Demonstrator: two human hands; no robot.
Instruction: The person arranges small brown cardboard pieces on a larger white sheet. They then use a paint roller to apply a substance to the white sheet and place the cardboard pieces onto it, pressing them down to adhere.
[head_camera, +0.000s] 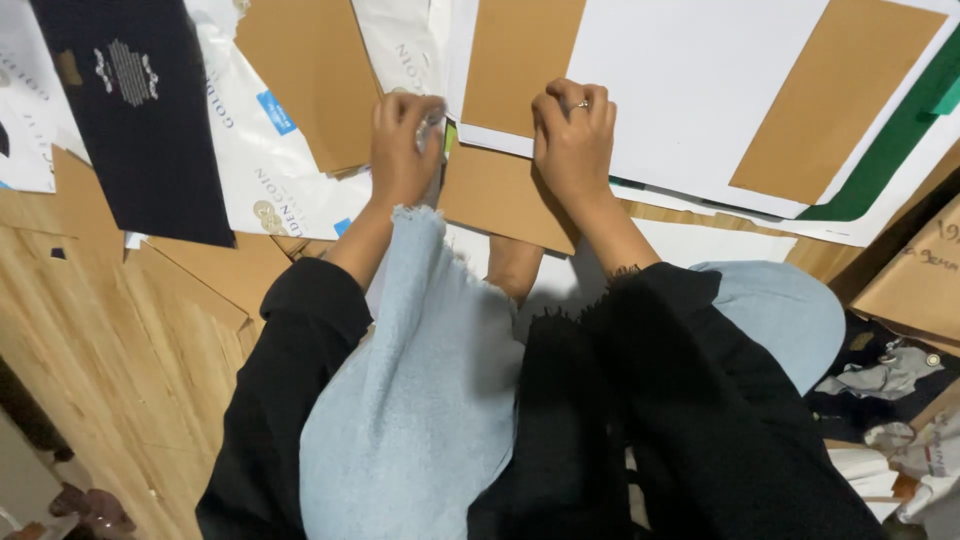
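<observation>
Brown card sheet (505, 195), flat on the floor just ahead of the knees, is item 1. Its long axis seems to run away from me toward the frame top, tilted slightly right; near edge slants down to the right. Upper part continues as a brown panel (520, 60) under a white sheet (690, 90); I can't tell whether the two are one piece.

Left hand (402, 145): fingers curled shut, knuckles up, pressing at the left edge of the card sheet, w/ a thin edge pinched underneath; what exactly it pinches I can't tell.

Right hand (572, 135): fingers curled closed, ring on one finger, gripping the edge where card sheet and white sheet meet. Hands are near each other, approx. level.

Both sleeves black. Pale blue denim (430, 400) w/ frayed hem covers the lap.

Other items:
- 2nd brown panel (835, 100), right of the white sheet, long axis diagonal, pointing up-right.
- Green strip (900, 140) along the far right edge.
- Brown sheet (310, 75), upper left of left hand, lying on white printed wrap (260, 170).
- Dark navy packet (140, 110), far left, long axis approx. vertical, leaning slightly.
- Wood-pattern floor (110, 340), lower left.
- Cardboard box (915, 280), right edge.
- Crumpled grey fabric (880, 375) below the box.
</observation>
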